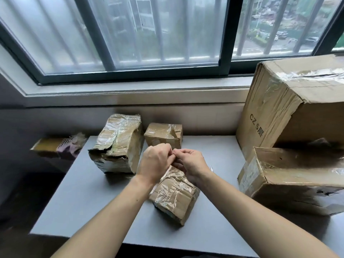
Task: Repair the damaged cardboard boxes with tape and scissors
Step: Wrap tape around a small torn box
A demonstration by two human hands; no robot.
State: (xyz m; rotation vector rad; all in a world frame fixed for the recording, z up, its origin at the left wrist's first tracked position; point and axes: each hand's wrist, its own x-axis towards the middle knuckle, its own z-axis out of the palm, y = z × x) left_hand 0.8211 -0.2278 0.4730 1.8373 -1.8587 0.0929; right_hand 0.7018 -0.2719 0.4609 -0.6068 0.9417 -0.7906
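Meeting at the fingertips above a small taped box (pixel 174 194), the left hand (pixel 155 162) and the right hand (pixel 189 162) are held close together over the grey counter (pixel 83 198). Both hands are seen with fingers curled inward, and something thin and pale appears to be pinched between them; what it is cannot be told. The small taped box is laid on the counter directly below the wrists, partly hidden by them, and is wrapped in wrinkled clear tape.

A torn box (pixel 117 144) with a ripped front edge is stood to the left of the hands, and a little cube box (pixel 163 135) with a lifted taped flap is set just behind them, against the wall. At the right, a large box (pixel 297 108) printed with "CZ 5" is stood near the windowsill, and a crushed flat box (pixel 290 179) is placed in front of it, close to the counter's right side. A further blurred package (pixel 57 146) is seen off the counter at the far left. A barred window (pixel 130 34) is seen above.
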